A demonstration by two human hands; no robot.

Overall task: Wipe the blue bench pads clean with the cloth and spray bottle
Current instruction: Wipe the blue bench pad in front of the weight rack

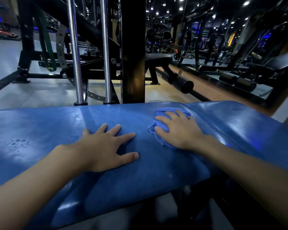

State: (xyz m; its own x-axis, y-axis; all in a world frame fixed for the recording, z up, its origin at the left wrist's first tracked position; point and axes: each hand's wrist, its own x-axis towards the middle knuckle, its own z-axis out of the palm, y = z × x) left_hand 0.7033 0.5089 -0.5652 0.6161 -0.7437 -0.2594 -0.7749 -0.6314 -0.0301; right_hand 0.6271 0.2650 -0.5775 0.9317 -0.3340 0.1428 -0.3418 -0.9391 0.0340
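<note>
A long blue bench pad (40, 127) stretches across the view, with a second blue pad (249, 123) joining it at a crease on the right. A crumpled blue cloth (158, 127) lies near that crease. My right hand (178, 130) presses flat on the cloth, fingers spread and straight. My left hand (106, 145) rests flat on the bare pad to the left of the cloth, fingers spread. Water droplets (17, 143) sit on the pad's left part. No spray bottle is in view.
Behind the bench stand two chrome guide rods (75, 52) and a black upright column (133, 50). A black bench with foam rollers (183, 83) sits further back on the right. Grey floor (5, 63) lies to the left, with dark gym machines beyond it.
</note>
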